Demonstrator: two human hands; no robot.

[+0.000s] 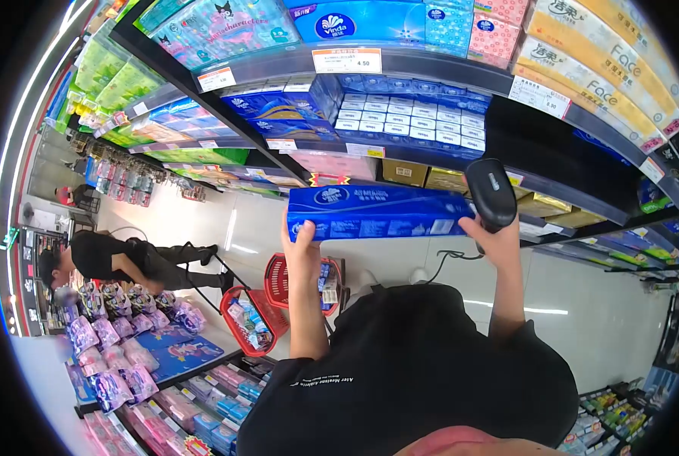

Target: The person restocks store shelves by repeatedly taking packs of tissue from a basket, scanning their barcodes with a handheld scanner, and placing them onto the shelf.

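A long blue Vinda tissue pack is held level in front of my body, with a barcode label on its lower right side. My left hand is closed around the pack's left end, thumb on the near side. My right hand grips a black handheld barcode scanner at the right end of the pack. Its thumb reaches to the pack's edge; the other fingers are mostly hidden. A dark cable hangs below the scanner.
Beyond the pack, a shelf carries boxed and stacked tissue packs with price tags. Red shopping baskets with goods stand on the floor at left, near another person in dark clothes. A low display of pink and blue packs lies behind.
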